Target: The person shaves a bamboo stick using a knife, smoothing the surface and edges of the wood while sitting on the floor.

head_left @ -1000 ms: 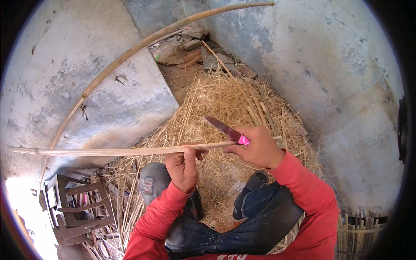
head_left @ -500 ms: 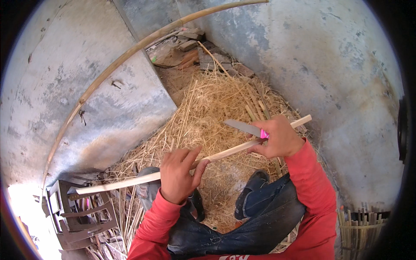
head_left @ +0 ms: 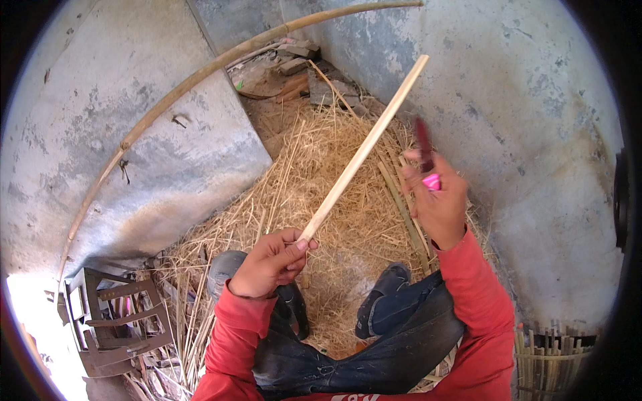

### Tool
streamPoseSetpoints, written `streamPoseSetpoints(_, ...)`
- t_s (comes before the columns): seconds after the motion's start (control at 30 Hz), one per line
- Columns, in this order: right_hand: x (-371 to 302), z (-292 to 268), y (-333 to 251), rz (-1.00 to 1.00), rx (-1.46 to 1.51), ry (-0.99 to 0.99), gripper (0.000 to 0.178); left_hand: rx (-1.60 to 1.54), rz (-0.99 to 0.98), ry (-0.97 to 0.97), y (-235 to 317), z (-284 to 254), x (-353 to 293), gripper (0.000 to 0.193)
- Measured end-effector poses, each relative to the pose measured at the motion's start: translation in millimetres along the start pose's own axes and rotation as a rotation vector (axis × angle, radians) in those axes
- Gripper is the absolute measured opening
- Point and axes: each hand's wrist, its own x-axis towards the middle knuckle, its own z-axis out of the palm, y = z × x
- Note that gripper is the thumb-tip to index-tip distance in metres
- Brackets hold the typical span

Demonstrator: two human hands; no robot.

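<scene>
Littered floor point(head_left: 344, 262), strip point(head_left: 364, 148) clear of knife point(head_left: 422, 142)

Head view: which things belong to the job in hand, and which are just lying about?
In use:
pale strip, in the left hand
pink-handled knife, in the right hand

Apparently just lying about:
straw-like shavings
long bent pole
dark frame
bricks

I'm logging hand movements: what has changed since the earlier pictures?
The strip swung from lying crosswise to slanting away and rightward; the left hand now holds its near end. The right hand let go of it and shifted away and right, its knife turning to point away. The knife stayed in that hand; the curved pole stayed put.
</scene>
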Motion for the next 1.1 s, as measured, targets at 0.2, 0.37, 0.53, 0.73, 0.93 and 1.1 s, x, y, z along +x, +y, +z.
streamPoseSetpoints(0.2,-7.1,7.8,22.7,-0.051,-0.209,-0.330,0.031,-0.131,-0.076,-0.006,-6.1,-14.0,12.8,0.028)
streamPoseSetpoints(0.37,-24.9,36.3,43.1,-0.115,-0.093,-0.494,0.035,-0.092,-0.119,0.039,-17.2,-14.6,23.8,0.027)
streamPoseSetpoints(0.53,-40.3,62.2,37.4,-0.136,-0.201,-0.637,0.038,-0.100,-0.101,0.022,-19.5,-20.1,24.6,0.027)
streamPoseSetpoints(0.73,-45.8,78.4,38.9,-0.150,-0.418,-0.672,0.043,-0.010,-0.068,0.079,-22.2,-17.6,23.8,0.028)
streamPoseSetpoints(0.93,-7.0,76.9,70.6,-0.291,-0.554,-0.402,0.053,0.069,-0.035,0.080,-31.9,-31.5,19.3,0.030)
streamPoseSetpoints(1.1,60.6,16.6,92.8,-0.132,-0.671,-0.088,0.054,0.202,0.008,0.088,-36.8,-23.2,17.9,0.034)
